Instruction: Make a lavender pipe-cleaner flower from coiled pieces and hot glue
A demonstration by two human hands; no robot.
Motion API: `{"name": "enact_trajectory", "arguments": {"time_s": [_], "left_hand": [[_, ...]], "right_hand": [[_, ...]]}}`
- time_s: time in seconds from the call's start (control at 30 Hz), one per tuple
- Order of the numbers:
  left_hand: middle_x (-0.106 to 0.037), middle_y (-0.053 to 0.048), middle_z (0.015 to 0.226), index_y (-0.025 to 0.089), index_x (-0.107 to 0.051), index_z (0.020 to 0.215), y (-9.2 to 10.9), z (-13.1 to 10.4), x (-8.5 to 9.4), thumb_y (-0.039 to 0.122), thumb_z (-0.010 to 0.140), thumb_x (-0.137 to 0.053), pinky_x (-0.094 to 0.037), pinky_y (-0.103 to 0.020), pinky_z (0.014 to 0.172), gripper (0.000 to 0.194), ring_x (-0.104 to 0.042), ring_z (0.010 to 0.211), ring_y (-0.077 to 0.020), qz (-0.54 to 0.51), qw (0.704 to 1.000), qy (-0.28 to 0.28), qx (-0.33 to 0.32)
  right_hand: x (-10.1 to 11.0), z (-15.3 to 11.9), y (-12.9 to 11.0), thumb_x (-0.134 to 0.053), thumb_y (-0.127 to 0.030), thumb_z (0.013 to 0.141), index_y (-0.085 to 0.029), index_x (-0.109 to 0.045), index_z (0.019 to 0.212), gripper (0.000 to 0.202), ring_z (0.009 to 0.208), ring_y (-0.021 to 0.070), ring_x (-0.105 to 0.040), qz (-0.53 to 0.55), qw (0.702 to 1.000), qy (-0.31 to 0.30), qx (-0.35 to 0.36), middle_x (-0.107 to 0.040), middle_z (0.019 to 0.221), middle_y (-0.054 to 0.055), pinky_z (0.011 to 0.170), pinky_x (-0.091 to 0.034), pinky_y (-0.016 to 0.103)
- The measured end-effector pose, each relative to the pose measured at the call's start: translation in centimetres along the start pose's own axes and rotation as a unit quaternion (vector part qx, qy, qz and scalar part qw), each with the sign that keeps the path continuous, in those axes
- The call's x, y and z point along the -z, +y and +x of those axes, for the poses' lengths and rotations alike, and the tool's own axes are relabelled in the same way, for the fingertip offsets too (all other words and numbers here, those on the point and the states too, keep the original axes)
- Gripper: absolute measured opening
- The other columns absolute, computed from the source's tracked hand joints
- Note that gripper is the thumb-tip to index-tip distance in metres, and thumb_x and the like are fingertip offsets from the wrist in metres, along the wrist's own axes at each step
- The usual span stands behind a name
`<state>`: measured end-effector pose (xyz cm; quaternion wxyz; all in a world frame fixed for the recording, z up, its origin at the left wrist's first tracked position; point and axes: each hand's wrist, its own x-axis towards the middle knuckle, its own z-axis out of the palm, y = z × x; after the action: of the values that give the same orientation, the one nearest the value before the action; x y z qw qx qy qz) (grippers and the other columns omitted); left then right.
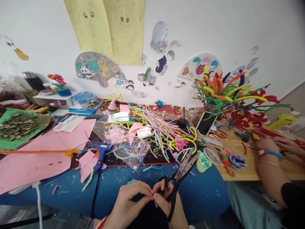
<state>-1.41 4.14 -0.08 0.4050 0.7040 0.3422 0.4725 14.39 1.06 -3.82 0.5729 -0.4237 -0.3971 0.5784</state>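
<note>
Over the front edge of the table, my left hand (pixel 130 198) and my right hand (pixel 162 202) meet at the fingertips. Between them is a tiny purple piece (pixel 152 194), mostly covered by the fingers; its kind is hard to make out. Both hands pinch at it with thumb and forefinger. Black-handled scissors (pixel 179 175) hang in my right hand, the handle loops around its fingers. The blades point up and to the right, slightly parted. Just past the blades lies a heap of pastel and yellow pipe cleaners (pixel 164 127).
A blue glue gun (pixel 103 156) with a black cord lies left of the heap, near pink paper sheets (pixel 50 140). A phone (pixel 206 123) leans by a bunch of pipe-cleaner flowers (pixel 228 92). On the right, another person's hands (pixel 268 146) work at the wooden table (pixel 234 170).
</note>
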Motion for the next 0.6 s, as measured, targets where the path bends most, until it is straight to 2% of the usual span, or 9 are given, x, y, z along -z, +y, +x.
{"name": "enact_trajectory", "arguments": {"time_s": [0.1, 0.2, 0.3, 0.37, 0.47, 0.6], "left_hand": [[-0.078, -0.002, 0.078, 0.023, -0.073, 0.077, 0.0, 0.2, -0.3, 0.014, 0.085, -0.071, -0.057, -0.023, 0.067, 0.013, -0.073, 0.070, -0.0167, 0.017, 1.000, -0.016, -0.010], [-0.077, -0.002, 0.079, 0.023, -0.073, 0.081, -0.1, 1.1, -0.9, 0.015, 0.085, -0.071, -0.056, -0.024, 0.069, 0.009, -0.072, 0.073, -0.0167, 0.048, 0.998, -0.038, 0.002], [-0.077, -0.002, 0.083, 0.022, -0.072, 0.087, 0.0, 3.0, -1.7, 0.011, 0.082, -0.070, -0.056, -0.024, 0.073, 0.012, -0.072, 0.075, -0.0168, 0.072, 0.995, -0.066, 0.031], [-0.076, -0.001, 0.085, 0.021, -0.072, 0.090, 0.1, 4.8, -2.4, 0.008, 0.081, -0.068, -0.056, -0.025, 0.075, 0.015, -0.072, 0.077, -0.0167, 0.076, 0.993, -0.080, 0.041], [-0.076, -0.002, 0.090, 0.019, -0.071, 0.092, -0.2, 7.5, -3.7, 0.006, 0.080, -0.065, -0.055, -0.026, 0.078, 0.019, -0.071, 0.082, -0.0175, 0.119, 0.985, -0.118, 0.030], [-0.075, -0.004, 0.093, 0.019, -0.070, 0.099, -1.9, 9.9, -5.8, 0.004, 0.081, -0.061, -0.053, -0.029, 0.081, 0.025, -0.069, 0.087, -0.0198, 0.185, 0.965, -0.183, 0.002]], "right_hand": [[0.8, 0.2, -0.1, -0.074, -0.046, 0.078, -0.024, -0.042, 0.079, 0.039, 0.053, 0.0114, -0.056, -0.044, 0.999, 0.006, -0.006, -0.067, 0.073, -0.001, 0.051, -0.046, 0.025], [2.7, 0.8, -1.1, -0.075, -0.042, 0.076, -0.024, -0.045, 0.078, 0.035, 0.057, 0.0151, -0.061, -0.107, 0.994, 0.034, 0.013, -0.069, 0.074, 0.002, 0.055, -0.050, 0.028], [5.7, 1.8, -2.7, -0.077, -0.039, 0.073, -0.023, -0.049, 0.078, 0.032, 0.072, 0.0186, -0.065, -0.187, 0.967, 0.160, 0.064, -0.073, 0.090, 0.007, 0.066, -0.052, 0.030], [7.7, 2.6, -3.7, -0.076, -0.039, 0.073, -0.022, -0.055, 0.083, 0.029, 0.074, 0.0194, -0.064, -0.242, 0.946, 0.203, 0.067, -0.072, 0.094, 0.009, 0.069, -0.052, 0.031], [9.9, 3.8, -4.2, -0.074, -0.043, 0.074, -0.019, -0.061, 0.093, 0.033, 0.069, 0.0188, -0.062, -0.298, 0.932, 0.204, 0.044, -0.069, 0.084, 0.006, 0.064, -0.050, 0.029], [10.5, 4.9, -3.8, -0.074, -0.047, 0.071, -0.020, -0.061, 0.085, 0.033, 0.060, 0.0161, -0.058, -0.341, 0.918, 0.196, 0.039, -0.064, 0.069, 0.000, 0.057, -0.047, 0.026]]}}
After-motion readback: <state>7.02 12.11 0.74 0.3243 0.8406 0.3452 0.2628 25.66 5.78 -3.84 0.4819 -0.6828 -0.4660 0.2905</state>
